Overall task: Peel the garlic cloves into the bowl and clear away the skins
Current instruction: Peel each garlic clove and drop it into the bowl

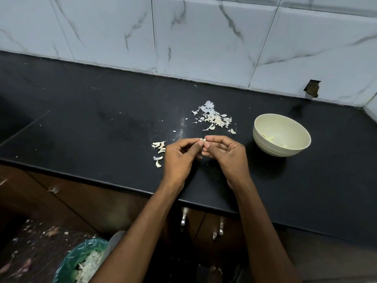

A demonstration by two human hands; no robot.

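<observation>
Centre of frame: a single garlic clove (202, 141) is pinched between the fingertips of both hands, held just above the black tabletop (102, 123). The left hand (179, 158) is curled, thumb and forefinger closed on the clove's left end; the right hand (226, 154) is curled likewise, its fingertips nipping the clove's top and right side. Whether skin is already lifting cannot be told at this size.

Left of the hands, a small cluster of unpeeled cloves (159, 149) lies on the tabletop. Above and right of centre, a heap of papery skins (216, 119) is scattered. At the right, the pale bowl (263, 137) holds a few peeled cloves. Lower left of frame, a bin with a green liner (81, 260) already holds skins.

Handling judgement: the clove is light, small and firm, likely slick once bared; the skin is thin, brittle and prone to tearing into flakes. The best hold is probably at the blunt root end, with the skin picked from the tip. The skins are likely to drift at a breath, so gathering by sweeping is advised.
</observation>
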